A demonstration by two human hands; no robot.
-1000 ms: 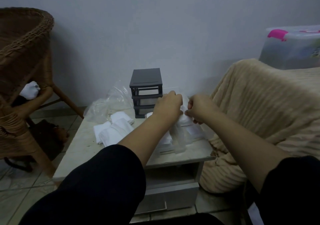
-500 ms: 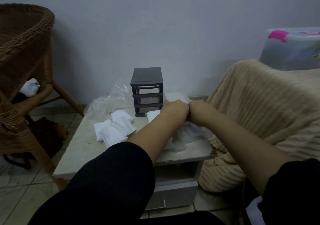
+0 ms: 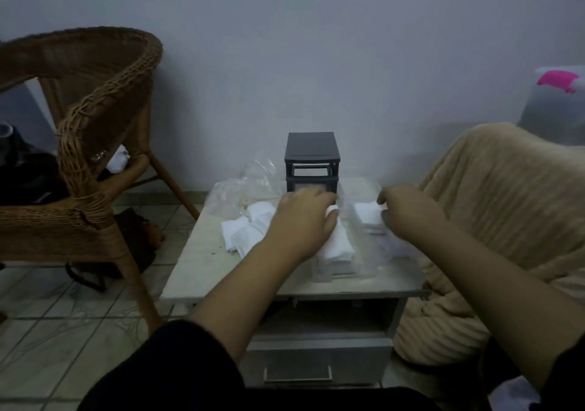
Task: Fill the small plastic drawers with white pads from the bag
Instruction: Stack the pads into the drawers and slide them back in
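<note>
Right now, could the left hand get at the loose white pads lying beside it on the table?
Probably yes. The loose pads lie on the table right beside the left hand, with nothing between them; a short sideways move should do.

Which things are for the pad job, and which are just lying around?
For the job: drawer unit, clear bag, loose pads, pad bundle gripped by left hand, pad stack pinched by right hand.
Just lying about: wicker chair, beige blanket, storage box.
</note>
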